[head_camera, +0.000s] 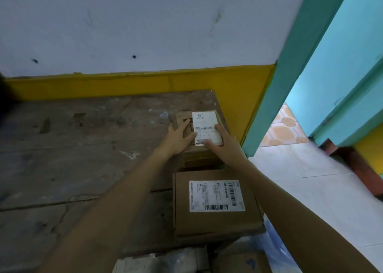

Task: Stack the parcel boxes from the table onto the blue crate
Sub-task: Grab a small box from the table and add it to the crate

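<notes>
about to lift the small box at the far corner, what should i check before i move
1. Both hands on the small box: ok, the left hand and right hand lie on its top.
2. Grip round its sides: cannot tell, fingers show only on top.
3. Nothing stacked on the small box: ok.
4. Clear of the larger box: cannot tell, the forearms cross over it and the gap between the boxes is dark.
5. Support under it: ok, it sits on the table, close to the far right corner.
6. Blue crate ready: cannot tell, no crate plainly shows.
</notes>
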